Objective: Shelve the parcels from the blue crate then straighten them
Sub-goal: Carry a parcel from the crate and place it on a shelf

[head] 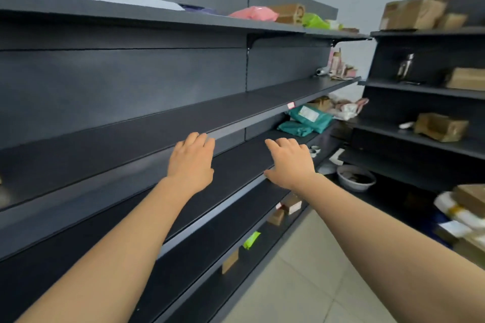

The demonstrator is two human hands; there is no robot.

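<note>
My left hand (193, 158) and my right hand (288, 162) reach forward side by side over a dark shelf board (236, 165), fingers relaxed, holding nothing. Two teal mailer bags (309, 119) lie further right on that same shelf level. A pink parcel (254, 13), a brown box (288, 12) and a green bag (313, 21) lie on the top shelf. The blue crate is not in view.
Long dark shelving (131, 118) runs along the left. A second rack (425, 92) with several cardboard boxes stands at the right. A grey bowl (355, 178) sits low in the corner. Small boxes (286, 207) and a green packet (252, 240) lie on the lower shelves. Tiled floor (315, 270) below.
</note>
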